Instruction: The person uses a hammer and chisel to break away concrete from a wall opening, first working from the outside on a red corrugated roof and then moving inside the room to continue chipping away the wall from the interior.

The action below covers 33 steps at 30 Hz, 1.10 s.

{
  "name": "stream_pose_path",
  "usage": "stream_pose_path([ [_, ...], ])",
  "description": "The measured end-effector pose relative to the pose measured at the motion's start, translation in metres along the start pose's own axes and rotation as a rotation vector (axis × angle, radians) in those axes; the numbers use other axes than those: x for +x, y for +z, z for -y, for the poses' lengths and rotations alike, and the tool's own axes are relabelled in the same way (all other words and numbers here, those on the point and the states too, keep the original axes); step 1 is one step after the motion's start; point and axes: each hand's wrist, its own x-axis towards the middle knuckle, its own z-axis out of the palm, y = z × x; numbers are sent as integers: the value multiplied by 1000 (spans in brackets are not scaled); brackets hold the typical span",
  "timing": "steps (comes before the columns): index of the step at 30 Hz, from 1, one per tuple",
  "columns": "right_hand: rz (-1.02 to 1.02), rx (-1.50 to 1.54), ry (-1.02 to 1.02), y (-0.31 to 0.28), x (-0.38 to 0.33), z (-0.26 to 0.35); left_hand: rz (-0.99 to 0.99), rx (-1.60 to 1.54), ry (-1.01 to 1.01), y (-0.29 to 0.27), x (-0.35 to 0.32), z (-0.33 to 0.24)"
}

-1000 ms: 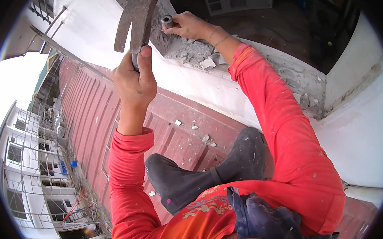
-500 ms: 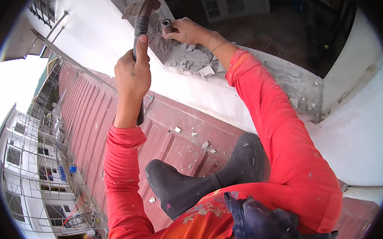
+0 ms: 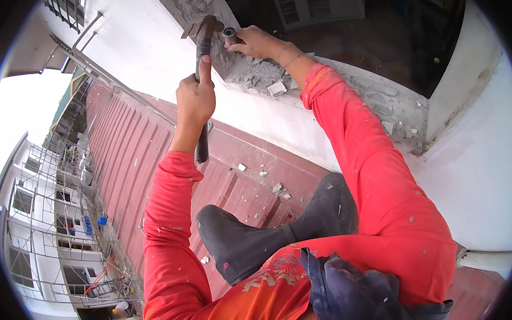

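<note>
In my left hand [image 3: 196,100] is a hammer [image 3: 204,47] with a dark taped handle, held upright with the thumb along the grip. The hammer's rusty head is close to the round top of a short metal chisel [image 3: 230,36], with a small gap apparent between them. My right hand [image 3: 257,43] is closed round the chisel, fingers and thumb pinching its shaft. The chisel's lower end is hidden. Both are over the broken, rough concrete of a wall opening's edge [image 3: 222,60], where grey rubble [image 3: 260,74] lies beside my right wrist.
A white wall [image 3: 254,116] runs below the opening, with a dark room [image 3: 342,45] beyond. Beneath me is a red ribbed metal roof [image 3: 127,126] strewn with chips [image 3: 278,189]. My dark boots [image 3: 237,242] rest there. Scaffolding [image 3: 45,229] fronts a white building at left.
My left hand and the hammer have moved right and a little down, bringing the head nearer the chisel. My right hand keeps its grip on the chisel. The view has shifted slightly.
</note>
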Motion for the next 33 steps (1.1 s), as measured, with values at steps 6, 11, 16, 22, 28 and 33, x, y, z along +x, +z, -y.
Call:
stream_pose_path([
  [6,-93,117,9,-39,-10,-16,-129,-125,73,-35,-23,-36],
  [11,-128,234,5,-36,-14,-30,-78,-80,145,-32,-27,-56],
  [16,-134,410,-14,-25,-16,-32,-67,59,244,-19,-30,-68],
  [22,-187,377,-24,-25,-13,-47,-47,98,339,-3,-14,-88],
  [28,-347,348,50,-20,-14,-57,-10,272,376,-3,3,-126],
  [33,-378,346,73,-18,-14,-64,-14,337,497,10,22,-145],
])
